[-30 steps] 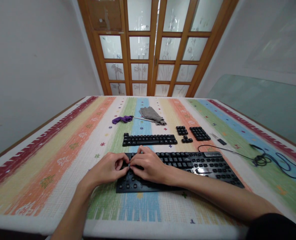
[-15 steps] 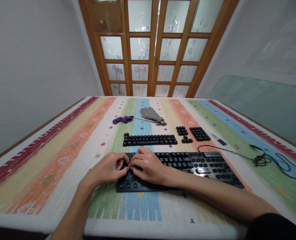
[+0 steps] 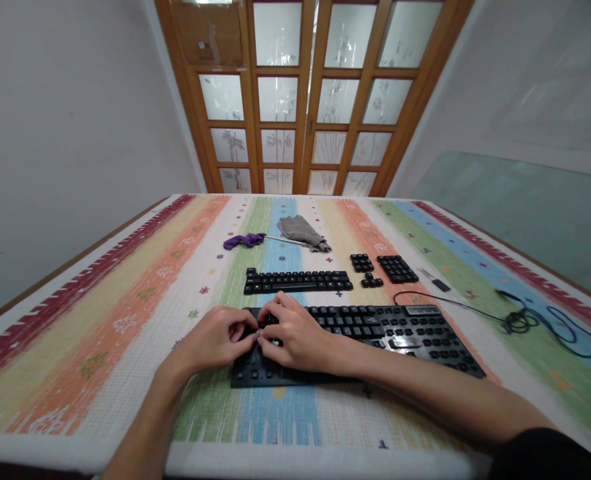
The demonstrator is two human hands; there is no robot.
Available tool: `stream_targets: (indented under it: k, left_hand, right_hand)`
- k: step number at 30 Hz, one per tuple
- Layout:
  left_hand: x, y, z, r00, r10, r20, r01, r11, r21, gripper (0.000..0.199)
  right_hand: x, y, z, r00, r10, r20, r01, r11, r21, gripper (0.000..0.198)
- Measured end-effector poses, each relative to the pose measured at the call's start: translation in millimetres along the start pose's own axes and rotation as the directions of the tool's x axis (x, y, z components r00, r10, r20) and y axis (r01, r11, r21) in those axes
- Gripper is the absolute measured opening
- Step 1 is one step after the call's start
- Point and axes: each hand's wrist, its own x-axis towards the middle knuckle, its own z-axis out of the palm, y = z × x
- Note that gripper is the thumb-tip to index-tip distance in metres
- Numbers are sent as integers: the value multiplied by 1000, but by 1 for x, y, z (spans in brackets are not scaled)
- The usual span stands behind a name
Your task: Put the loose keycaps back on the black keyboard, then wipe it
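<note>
1 striped tablecloth (image 3: 125,287) under keyboard (image 3: 365,321); doors (image 3: 300,125) beyond.

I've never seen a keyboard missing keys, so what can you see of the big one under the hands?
The big keyboard is black, like shiny plastic, flat on a striped tablecloth. Rows of keycaps fill its middle; bare posts show on the right and in the near left corner. A pale strip lies by its far right corner; a thin cord leaves the far side. The left hand's grip and right hand's grip meet over its left end, apparently touching it and hiding part.
</note>
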Motion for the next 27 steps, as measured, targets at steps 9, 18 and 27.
stream_targets:
  k: [9,18,27]
  left_hand:
    - [2,-2,0,999,-20,48,21,999,-34,18]
    - [5,-1,-5,999,43,-3,-43,999,-32,22]
    - [54,-18,-41,936,-214,-281,293,914,281,28]
  right_hand:
    - [7,5,-6,994,8,112,-12,999,31,21]
    - [16,1,-16,982,27,185,-30,999,15,20]
    - [-21,12,-44,992,121,37,-124,986,115,10]
